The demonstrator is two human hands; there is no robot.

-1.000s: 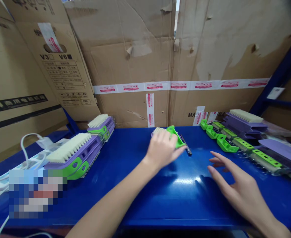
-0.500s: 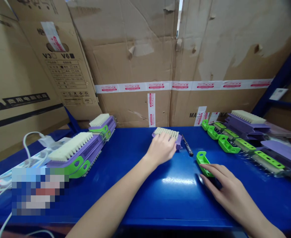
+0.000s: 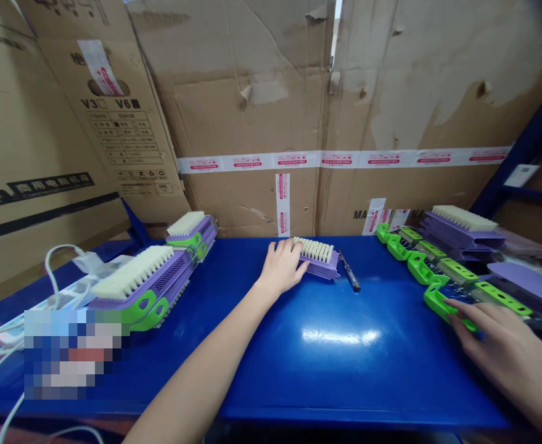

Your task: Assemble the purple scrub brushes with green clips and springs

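A purple brush with cream bristles facing up point(image 3: 317, 251) lies near the back middle of the blue table. My left hand point(image 3: 280, 268) is at its left end, thumb against the near side and fingertips by the top edge; that end is hidden behind the hand. On the right, my right hand point(image 3: 511, 351) is closed around the near end of a bright green plastic bracket point(image 3: 438, 301). That bracket is low at the table, at the near end of a row of similar green brackets point(image 3: 421, 269). A slim screwdriver point(image 3: 350, 274) lies just right of the brush.
Purple-and-green brush assemblies point(image 3: 134, 271) stand on the left, beside white cables point(image 3: 51, 271) and a power strip. To the right are clear-wrapped green strips point(image 3: 502, 298) with metal pins and stacked purple parts point(image 3: 460, 237). Cardboard point(image 3: 252, 123) walls the back.
My right hand has carried the green bracket right, to the row of brackets. My left hand has slid left from the top of the brush to its left end.
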